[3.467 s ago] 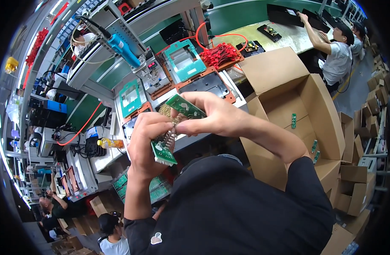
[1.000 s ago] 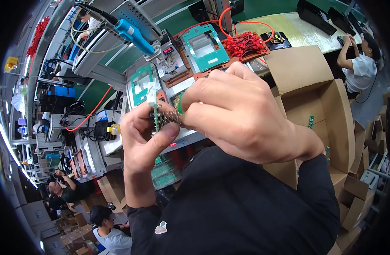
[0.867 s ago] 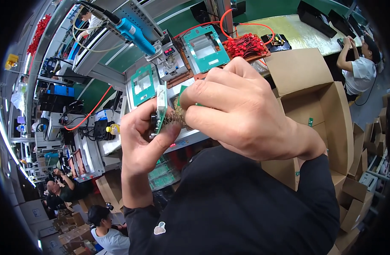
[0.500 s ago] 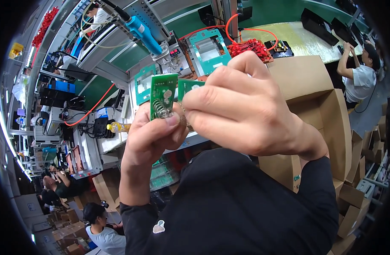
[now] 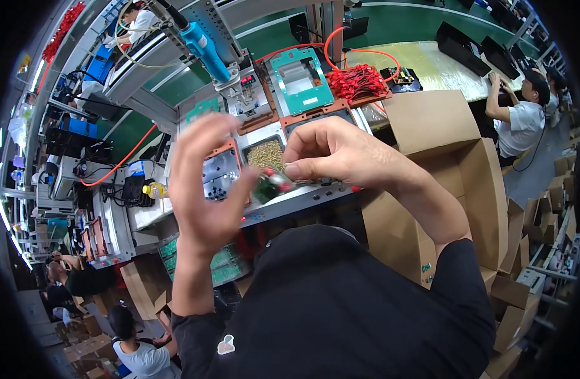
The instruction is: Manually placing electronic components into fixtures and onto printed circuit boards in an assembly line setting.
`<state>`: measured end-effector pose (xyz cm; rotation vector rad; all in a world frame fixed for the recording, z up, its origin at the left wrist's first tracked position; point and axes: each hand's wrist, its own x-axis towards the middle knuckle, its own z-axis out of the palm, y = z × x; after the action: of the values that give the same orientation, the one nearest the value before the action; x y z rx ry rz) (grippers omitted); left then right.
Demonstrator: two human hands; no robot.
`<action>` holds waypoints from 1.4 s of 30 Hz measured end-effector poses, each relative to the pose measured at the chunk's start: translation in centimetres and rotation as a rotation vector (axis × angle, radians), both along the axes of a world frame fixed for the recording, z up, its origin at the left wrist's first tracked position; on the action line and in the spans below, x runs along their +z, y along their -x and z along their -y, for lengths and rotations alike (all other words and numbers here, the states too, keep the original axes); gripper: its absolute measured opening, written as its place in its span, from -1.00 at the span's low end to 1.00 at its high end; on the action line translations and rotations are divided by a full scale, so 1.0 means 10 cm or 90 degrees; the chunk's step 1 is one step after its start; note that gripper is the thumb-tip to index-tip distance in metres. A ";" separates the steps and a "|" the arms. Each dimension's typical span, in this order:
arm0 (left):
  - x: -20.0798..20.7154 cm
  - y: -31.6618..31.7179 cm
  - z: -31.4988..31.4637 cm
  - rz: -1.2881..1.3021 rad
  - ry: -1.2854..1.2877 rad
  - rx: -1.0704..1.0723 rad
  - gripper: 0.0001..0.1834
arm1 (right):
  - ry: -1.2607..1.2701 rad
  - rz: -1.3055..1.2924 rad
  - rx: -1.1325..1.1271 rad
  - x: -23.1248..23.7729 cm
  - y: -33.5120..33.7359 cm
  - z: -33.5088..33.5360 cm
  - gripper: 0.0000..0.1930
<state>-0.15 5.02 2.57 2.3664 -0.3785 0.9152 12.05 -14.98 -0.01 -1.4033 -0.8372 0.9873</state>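
My left hand, smeared by motion, is raised over the near edge of the bench with thumb and fingers apart; nothing shows in its grasp. To its right, my right hand has thumb and forefinger pinched on something too small to make out. Between the hands is a blurred dark green piece with red and white spots, close to the right fingertips; whether it is held cannot be seen. Behind it stands a tray of small brass-coloured parts. A brown-framed fixture with a metallic inside is partly covered by my left hand.
A blue electric screwdriver stands upright over a metal jig. Behind my right hand are a teal frame plate and a heap of red-ended leads. An open cardboard box flanks my right arm. Green circuit boards lie below the bench.
The green circuit boards with coil springs are no longer held up close. My left hand has opened and moved left; my right hand has lowered and stays pinched. The view has shifted slightly.
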 end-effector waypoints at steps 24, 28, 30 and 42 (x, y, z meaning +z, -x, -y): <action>0.06 0.01 0.17 -0.030 -0.209 -0.089 -0.61 | -0.128 0.026 -0.077 0.21 0.25 0.13 -0.85; -0.08 0.08 0.26 -0.089 0.032 -0.032 -0.90 | -0.172 0.156 -0.125 0.06 0.31 0.03 -0.86; -0.09 0.10 0.27 -0.225 0.207 0.018 -0.93 | -0.196 0.614 -0.255 0.02 0.33 -0.02 -0.82; -0.12 0.10 0.03 -0.435 0.592 -0.179 -0.74 | -0.201 0.948 -0.220 0.14 0.23 -0.14 -0.91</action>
<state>-1.14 4.67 1.35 1.5505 0.0161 0.0508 9.73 -13.56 1.42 -1.7941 -1.5992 -0.6393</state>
